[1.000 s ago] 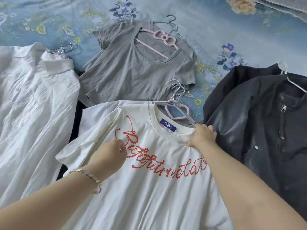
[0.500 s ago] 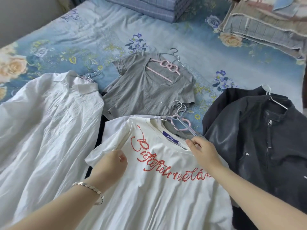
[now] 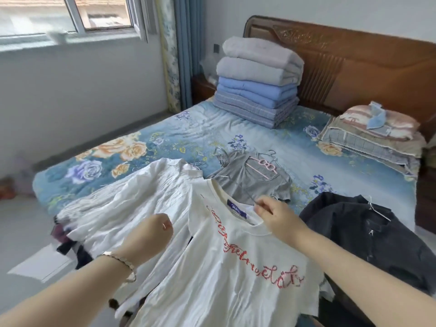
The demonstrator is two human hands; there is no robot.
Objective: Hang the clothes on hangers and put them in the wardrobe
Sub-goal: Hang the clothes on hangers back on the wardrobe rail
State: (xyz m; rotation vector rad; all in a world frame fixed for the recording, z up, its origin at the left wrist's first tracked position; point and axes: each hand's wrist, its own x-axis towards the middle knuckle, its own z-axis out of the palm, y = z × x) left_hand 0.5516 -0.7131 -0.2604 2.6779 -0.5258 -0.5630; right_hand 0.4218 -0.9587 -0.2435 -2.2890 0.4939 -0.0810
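Observation:
A white T-shirt (image 3: 236, 267) with red lettering is raised off the bed (image 3: 165, 142) at its neck. My right hand (image 3: 271, 213) pinches the collar together with a thin wire hanger (image 3: 250, 200) that sits in the neck opening. My left hand (image 3: 153, 232) is curled and grips the T-shirt's left shoulder cloth. To the left lies a white button shirt (image 3: 127, 204) on a hanger. Behind the T-shirt is a grey top (image 3: 250, 185) on a pink bow hanger (image 3: 266, 165). On the right lies a black jacket (image 3: 368, 237) on a white hanger.
A stack of folded quilts (image 3: 257, 83) and a pile of pillows (image 3: 375, 135) stand at the bed's head by the wooden headboard (image 3: 354, 67). Dark clothes (image 3: 68, 246) hang over the near bed edge. Grey floor (image 3: 21, 227) and a window wall are on the left.
The view has tilted up and back, showing the whole room. Both hands have lifted the white T-shirt's top edge off the bed; the right hand has moved to the collar's middle.

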